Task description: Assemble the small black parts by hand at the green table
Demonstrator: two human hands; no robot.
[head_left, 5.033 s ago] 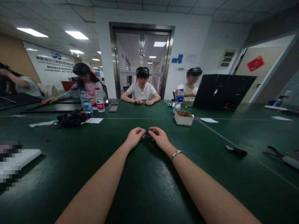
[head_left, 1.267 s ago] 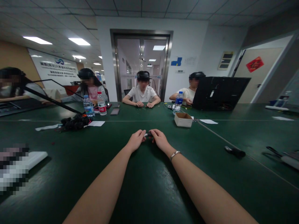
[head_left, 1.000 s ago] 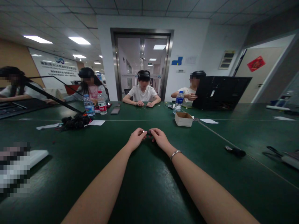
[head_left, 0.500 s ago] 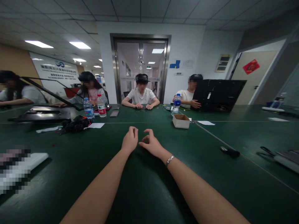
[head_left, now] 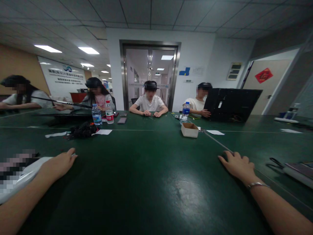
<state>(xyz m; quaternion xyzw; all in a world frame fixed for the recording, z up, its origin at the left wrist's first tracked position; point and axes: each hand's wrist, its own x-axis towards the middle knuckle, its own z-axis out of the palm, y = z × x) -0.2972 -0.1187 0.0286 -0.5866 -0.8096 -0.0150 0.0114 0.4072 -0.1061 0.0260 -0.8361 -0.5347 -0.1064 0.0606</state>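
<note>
Both my arms are spread wide over the dark green table [head_left: 151,169]. My left hand [head_left: 60,162] lies at the left, beside a white packet [head_left: 29,171]. Its fingers are pressed together to a point with a pale speck at the tips. My right hand [head_left: 238,164] rests at the right with the thumb out and the fingers curled down onto the table. What lies under it is hidden. A bracelet sits on the right wrist.
A small cardboard box [head_left: 189,130], a black heap [head_left: 83,130], paper sheets and water bottles [head_left: 96,115] stand mid-table. Dark tools [head_left: 290,168] lie at the right edge. Several people sit along the far side, one behind a black panel [head_left: 232,104].
My hands were together at the table's middle with a small dark piece between them. They have parted: the left swung out to the white packet, the right out to where a black thing lay.
</note>
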